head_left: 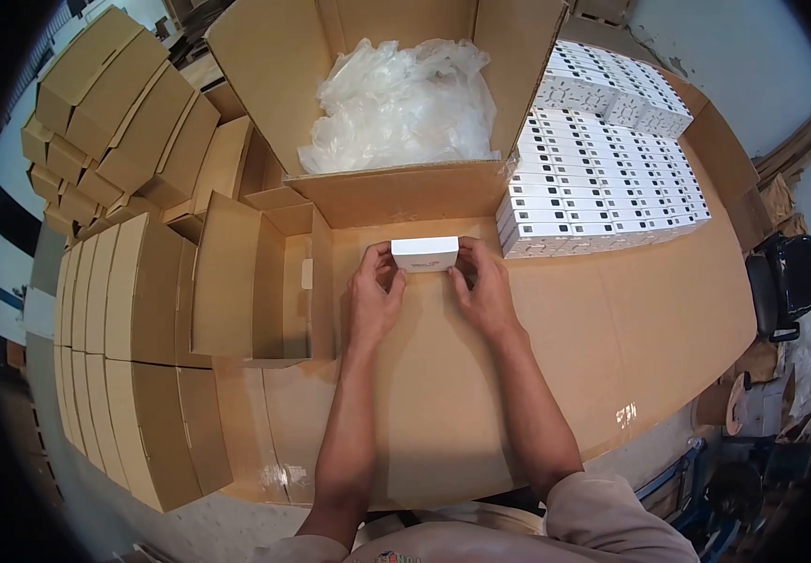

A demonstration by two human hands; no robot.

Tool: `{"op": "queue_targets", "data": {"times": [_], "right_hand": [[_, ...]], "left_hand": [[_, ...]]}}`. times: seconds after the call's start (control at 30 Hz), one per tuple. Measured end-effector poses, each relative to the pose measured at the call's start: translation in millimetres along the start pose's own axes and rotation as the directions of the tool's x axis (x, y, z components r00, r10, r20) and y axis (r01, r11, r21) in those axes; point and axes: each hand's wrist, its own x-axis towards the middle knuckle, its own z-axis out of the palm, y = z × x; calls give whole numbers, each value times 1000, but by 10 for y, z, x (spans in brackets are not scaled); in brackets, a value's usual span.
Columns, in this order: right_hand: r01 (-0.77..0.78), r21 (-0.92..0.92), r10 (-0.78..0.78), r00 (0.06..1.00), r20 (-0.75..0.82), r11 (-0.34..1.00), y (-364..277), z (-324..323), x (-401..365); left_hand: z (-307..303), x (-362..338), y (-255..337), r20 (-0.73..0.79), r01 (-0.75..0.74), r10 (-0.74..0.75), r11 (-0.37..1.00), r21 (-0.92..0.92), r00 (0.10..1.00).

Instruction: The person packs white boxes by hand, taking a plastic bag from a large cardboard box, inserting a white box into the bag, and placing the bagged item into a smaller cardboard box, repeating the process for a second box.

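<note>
You hold the small white box (425, 253) in the middle of the frame. Your left hand (372, 298) pinches one end and your right hand (485, 291) the other, likely to keep it level. It is hard to tell if it touches the cardboard sheet (612, 328). The open brown box (279, 286) sits just left, easy to reach. More white boxes (602, 183) are stacked at the upper right.

Both hands (429, 291) grip a small white box (425, 253)
</note>
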Motion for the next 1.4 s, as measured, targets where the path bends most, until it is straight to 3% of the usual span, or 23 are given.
{"op": "queue_targets", "data": {"times": [0.27,0.37,0.47,0.67,0.77,0.87,0.93,0.97,1.0,1.1,1.2,1.3,1.4], "right_hand": [[-22,16,21,999,34,1000,-33,-53,3],[65,-59,-63,997,37,996,-47,-98,-17],[84,-24,-83,996,12,996,37,-115,-13],[63,-26,-62,998,15,998,47,-145,-6],[79,-21,-79,997,21,997,49,-159,-9],[91,-14,-91,995,28,996,78,-162,5],[93,-14,-93,995,32,996,91,-164,-2],[95,-12,-94,995,27,995,90,-164,7],[75,2,-75,997,30,997,84,-159,-3],[47,23,-48,998,33,999,64,-164,-3],[80,20,-80,996,36,997,159,-151,23],[55,3,-55,998,37,998,199,-162,14],[89,-18,-88,996,32,996,206,-155,0]], "left_hand": [[21,1,-31,17,35,-35,999,-3,999],[19,-17,10,13,37,-37,999,-1,999],[62,-48,85,-143,-124,107,985,-117,984],[-56,-100,223,-311,-230,236,972,54,921],[-49,-71,445,-331,-247,273,962,119,903],[-81,293,763,-357,-430,513,856,287,781],[-115,689,968,-356,-477,579,811,337,734],[-162,953,1016,-281,-467,581,798,381,764],[-211,1187,1016,-203,-454,570,784,423,796],[-200,1690,1107,34,-220,243,802,555,969],[-130,1844,916,81,-135,111,673,727,990],[-120,1953,941,73,22,-120,650,760,990],[-141,1857,942,-8,1,7,722,692,1000]]}}
